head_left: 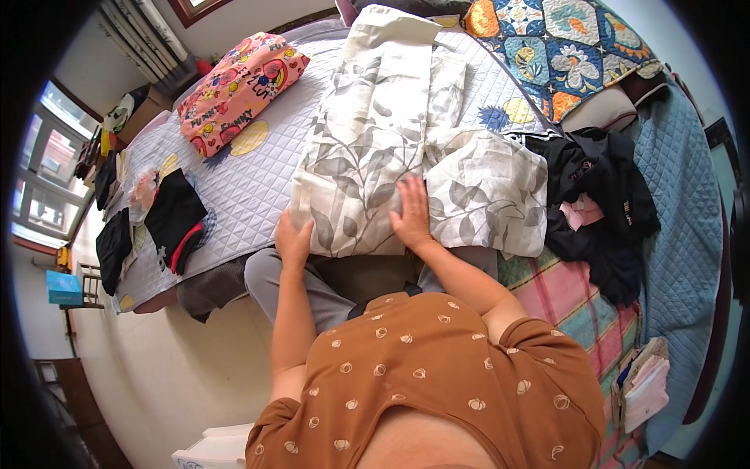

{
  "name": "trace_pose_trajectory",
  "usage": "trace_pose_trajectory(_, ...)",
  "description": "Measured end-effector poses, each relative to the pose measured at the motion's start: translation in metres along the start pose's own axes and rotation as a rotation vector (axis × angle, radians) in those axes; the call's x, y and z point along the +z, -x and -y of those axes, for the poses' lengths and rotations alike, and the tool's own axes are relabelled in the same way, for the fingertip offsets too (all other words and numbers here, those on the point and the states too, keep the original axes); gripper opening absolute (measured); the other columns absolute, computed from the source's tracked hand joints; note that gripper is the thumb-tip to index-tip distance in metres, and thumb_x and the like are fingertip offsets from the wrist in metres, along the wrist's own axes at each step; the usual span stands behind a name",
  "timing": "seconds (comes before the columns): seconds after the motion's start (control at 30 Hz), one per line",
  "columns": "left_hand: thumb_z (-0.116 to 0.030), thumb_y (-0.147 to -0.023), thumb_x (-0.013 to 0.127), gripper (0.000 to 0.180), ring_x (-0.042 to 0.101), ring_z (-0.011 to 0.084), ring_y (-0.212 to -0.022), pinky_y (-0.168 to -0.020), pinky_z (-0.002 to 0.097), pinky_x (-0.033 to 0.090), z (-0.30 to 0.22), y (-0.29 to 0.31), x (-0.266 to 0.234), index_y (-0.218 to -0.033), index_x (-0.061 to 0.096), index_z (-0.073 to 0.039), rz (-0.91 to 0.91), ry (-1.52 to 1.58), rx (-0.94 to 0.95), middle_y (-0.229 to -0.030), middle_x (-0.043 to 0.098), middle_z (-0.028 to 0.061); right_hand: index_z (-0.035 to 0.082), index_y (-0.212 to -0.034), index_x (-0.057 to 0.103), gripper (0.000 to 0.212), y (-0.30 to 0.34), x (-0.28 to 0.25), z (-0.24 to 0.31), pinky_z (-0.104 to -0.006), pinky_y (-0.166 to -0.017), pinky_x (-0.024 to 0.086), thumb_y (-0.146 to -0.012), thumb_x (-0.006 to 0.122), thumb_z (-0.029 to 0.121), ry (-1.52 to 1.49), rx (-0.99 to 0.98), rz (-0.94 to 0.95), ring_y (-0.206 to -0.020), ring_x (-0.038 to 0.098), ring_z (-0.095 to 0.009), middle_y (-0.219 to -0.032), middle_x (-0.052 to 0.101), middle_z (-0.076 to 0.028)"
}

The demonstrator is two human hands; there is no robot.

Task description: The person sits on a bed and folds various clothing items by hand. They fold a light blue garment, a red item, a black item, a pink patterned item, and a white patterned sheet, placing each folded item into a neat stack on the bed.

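Spreading wide on the bed: pale leaf-print cloth under two bare hands

Largest of all is the white quilted cover (262, 195), with a blue quilted cover (680, 219) bending along the far right. On the white cover lies the leaf-print cloth (375, 148), a long layered panel running away from the person, with a wider section out to its right. Its near edge is by the person's knees at the bed's side, so its own weight could draw that edge down toward the lap, skewing the layers.

Smaller things sit around it: a colourful patterned quilt (558, 55) at upper right, dark clothes (601, 211) close to the cloth's right side, and a pink printed bundle (242, 94) at upper left. A careless sweep rightward could ruck the cloth against the dark clothes.

Smallest are the hands. The right hand (412, 211) lies flat, fingers spread, near the panel's right edge; dragging that palm could crease the top layer. The left hand (294, 238) is at the lower left corner, thumb apart from the fingers; whether it pinches the cloth cannot be told. A loose hold there might let the corner shift.
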State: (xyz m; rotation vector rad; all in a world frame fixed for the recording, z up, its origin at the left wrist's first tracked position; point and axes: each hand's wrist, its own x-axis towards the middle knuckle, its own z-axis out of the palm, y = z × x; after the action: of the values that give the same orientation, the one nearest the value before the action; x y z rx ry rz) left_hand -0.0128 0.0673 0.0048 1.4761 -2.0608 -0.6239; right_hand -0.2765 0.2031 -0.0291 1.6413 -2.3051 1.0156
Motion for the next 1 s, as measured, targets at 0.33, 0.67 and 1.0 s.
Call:
trace_pose_trajectory(0.33, 0.005, -0.082, 0.061, 0.035, 0.066, 0.0199, -0.092, -0.086, 0.0322, 0.055, 0.018, -0.016, -0.032, -0.116, 0.058, 0.0, -0.122, 1.267, -0.206, -0.107, 0.067, 0.0095, -0.006, -0.12, 0.056, 0.054, -0.031, 0.01, -0.023, -0.0335, -0.083, 0.051, -0.078, 0.08, 0.016, -0.968, 0.671, 0.07, -0.092, 0.063, -0.021, -0.106, 0.066, -0.016)
trace_pose_trajectory(0.67, -0.004, -0.088, 0.065, 0.048, 0.064, 0.0271, -0.105, -0.094, 0.0398, 0.054, 0.101, -0.07, -0.142, -0.132, 0.047, 0.001, -0.52, 1.237, -0.233, -0.119, 0.061, 0.0163, 0.006, -0.097, 0.067, 0.024, -0.025, 0.023, 0.118, -0.0274, -0.062, 0.049, -0.089, 0.072, 0.028, -1.413, 0.596, 0.849, -0.072, 0.063, -0.014, -0.087, 0.07, -0.003)
trace_pose_trajectory(1.0, -0.003, -0.078, 0.069, 0.075, 0.05, 0.035, -0.127, -0.109, 0.0438, 0.038, 0.086, 0.002, -0.085, -0.145, 0.036, 0.002, -0.389, 0.543, -0.145, -0.139, 0.049, 0.0226, 0.011, -0.105, 0.053, 0.024, -0.071, 0.035, 0.048, -0.0293, -0.053, 0.054, -0.093, 0.068, 0.024, -1.413, 0.987, 0.091, -0.072, 0.063, -0.014, -0.091, 0.06, -0.004)
